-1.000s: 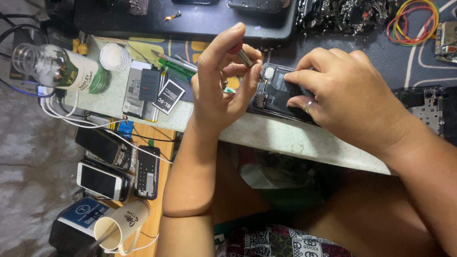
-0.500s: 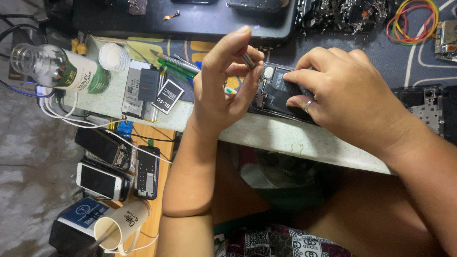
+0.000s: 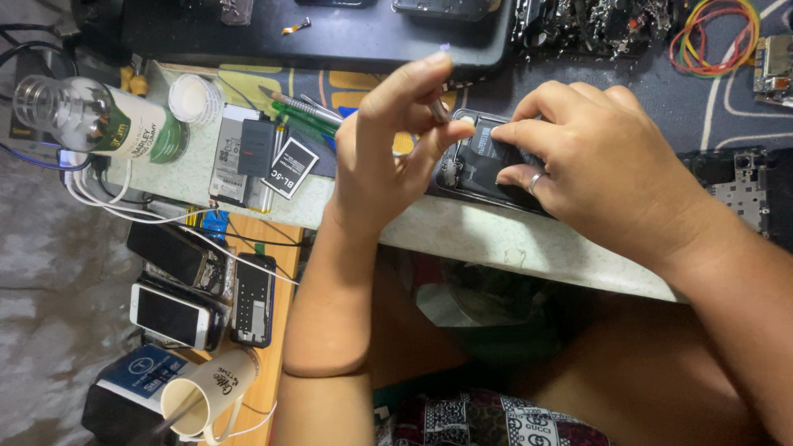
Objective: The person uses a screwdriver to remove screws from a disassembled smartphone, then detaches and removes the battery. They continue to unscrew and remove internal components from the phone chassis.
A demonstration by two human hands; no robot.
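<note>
An opened black phone (image 3: 477, 169) lies on the pale worktop near its front edge, its insides showing. My left hand (image 3: 388, 153) pinches a thin metal tool (image 3: 439, 110) between thumb and fingers, the tip over the phone's left end. My right hand (image 3: 603, 169), a ring on one finger, presses down on the phone and covers most of it.
A clear bottle with a green label (image 3: 99, 120) lies at far left beside a white lid (image 3: 192, 97). Loose batteries (image 3: 248, 153) and green pens (image 3: 301, 111) sit left of my hands. Several phones (image 3: 178, 314) and a paper cup (image 3: 206, 392) rest on a lower wooden shelf. Coloured rubber bands (image 3: 712, 25) lie top right.
My left hand has shifted a little with the tool near the phone's left end. My right hand has stayed on the phone.
</note>
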